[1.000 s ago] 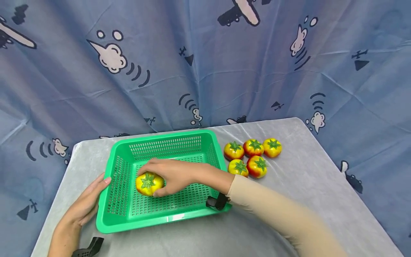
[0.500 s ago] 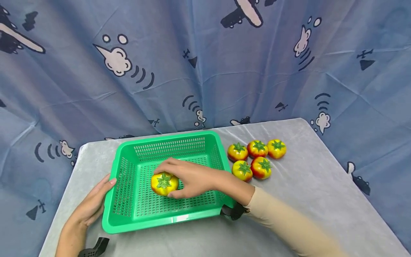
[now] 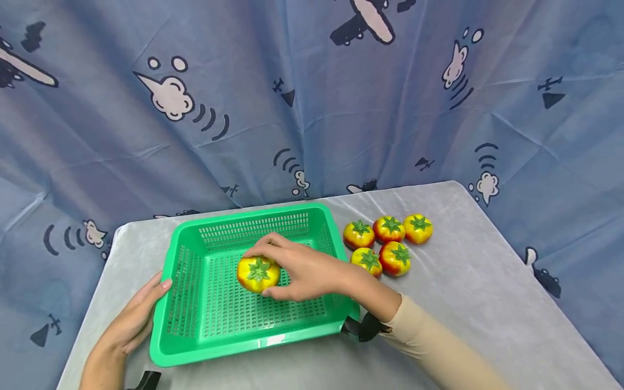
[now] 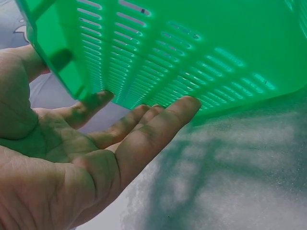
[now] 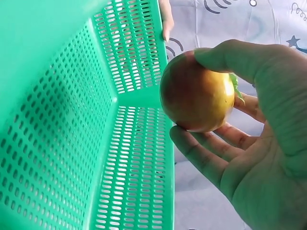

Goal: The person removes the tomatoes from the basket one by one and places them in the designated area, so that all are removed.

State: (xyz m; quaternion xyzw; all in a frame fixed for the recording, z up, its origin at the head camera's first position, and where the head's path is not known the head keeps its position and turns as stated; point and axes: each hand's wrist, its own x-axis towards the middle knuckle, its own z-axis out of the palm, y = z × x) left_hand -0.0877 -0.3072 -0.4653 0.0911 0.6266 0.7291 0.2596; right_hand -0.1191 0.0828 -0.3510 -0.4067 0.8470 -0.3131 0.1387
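My right hand (image 3: 307, 271) holds a glossy yellow-and-red tomato (image 3: 258, 274) with a green star-shaped leaf top, over the inside of the green plastic basket (image 3: 209, 355). In the right wrist view, the thumb is on one side of the tomato (image 5: 196, 96) and the fingers are on the other, with basket wall beyond. At the basket's left side my left hand (image 3: 134, 322) grips the rim, thumb over the edge. The left wrist view shows its fingers (image 4: 153, 139) stretched along the outside of the slotted wall. No other tomato shows inside the basket.
Several more tomatoes (image 3: 388, 229) stand in a cluster on the table just right of the basket. The table has a pale grey cloth (image 3: 468, 271). A blue patterned curtain (image 3: 312, 97) hangs behind the table and along its sides.
My right hand has carried the tomato to the right across the basket, from near its left side toward the middle. The left hand keeps its place on the rim.
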